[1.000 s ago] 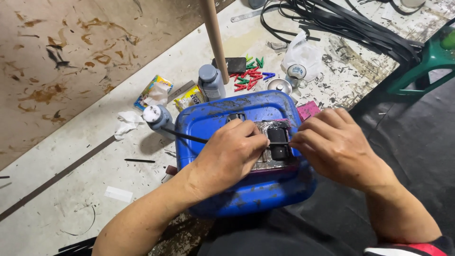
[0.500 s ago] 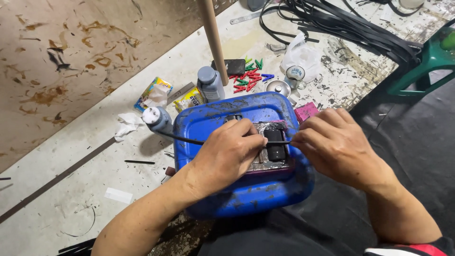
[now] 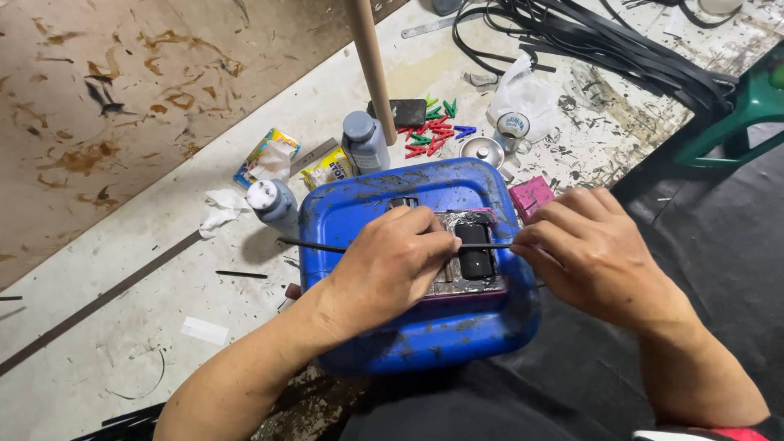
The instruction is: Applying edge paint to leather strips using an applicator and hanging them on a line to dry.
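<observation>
Left hand (image 3: 390,265) and right hand (image 3: 590,255) rest on top of an overturned blue plastic tub (image 3: 367,212) that sits on the person's lap at the edge of the worktop (image 3: 122,327). Both hands are closed in a pinch on one thin black strip (image 3: 314,244), held taut and level between them. The strip crosses a small black block (image 3: 475,249) lying on a grey, stained pad (image 3: 467,282) at the tub's centre; its free end sticks out past the left hand, over the tub's left rim. Hands are apart, block between them.

On the worktop behind the tub: two grey glue bottles (image 3: 365,140), a pink block (image 3: 531,196), scattered red, green and blue clips (image 3: 431,131), a white plastic bag (image 3: 523,90), a wooden pole (image 3: 371,65), and a bundle of black strips (image 3: 604,37).
</observation>
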